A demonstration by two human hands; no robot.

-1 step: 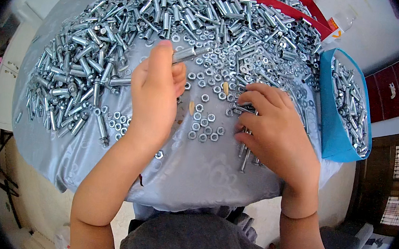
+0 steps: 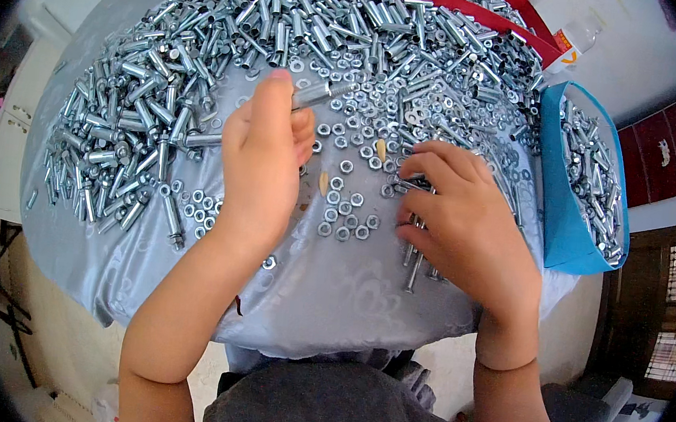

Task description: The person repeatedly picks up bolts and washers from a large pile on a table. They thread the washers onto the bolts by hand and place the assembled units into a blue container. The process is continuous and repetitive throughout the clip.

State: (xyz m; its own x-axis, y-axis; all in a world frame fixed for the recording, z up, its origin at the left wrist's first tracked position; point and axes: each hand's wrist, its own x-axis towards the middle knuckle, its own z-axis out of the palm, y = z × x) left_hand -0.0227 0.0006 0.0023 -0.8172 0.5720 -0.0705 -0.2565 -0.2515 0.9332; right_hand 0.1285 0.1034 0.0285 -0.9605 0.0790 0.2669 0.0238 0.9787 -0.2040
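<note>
Head view looking down: your left hand [image 2: 265,163] is pinching a shiny silver metal sleeve bolt [image 2: 314,95], thumb and fingers closed around its lower end so only the smooth cylindrical tip pokes out toward the pile. Your right hand [image 2: 467,223] is curled palm-down over a small bunch of thin silver threaded bolts [image 2: 414,263], fingers bent and pressed on them, the ends sticking out below your palm.

Everything sits on a glossy grey satin-looking tablecloth [image 2: 329,300] (wrinkly, catches the light). Between your hands there's a loose scatter of small silver hex nuts and flat washers [image 2: 344,211], all separate little rings. Further out and to your left is a big heap of chunky zinc-plated sleeve anchors [image 2: 142,135], lying every which way. On your right, touching the table's edge, a blue plastic bin [image 2: 561,216] holds more long bolts, and a red tray [image 2: 487,14] sits at the far side.
</note>
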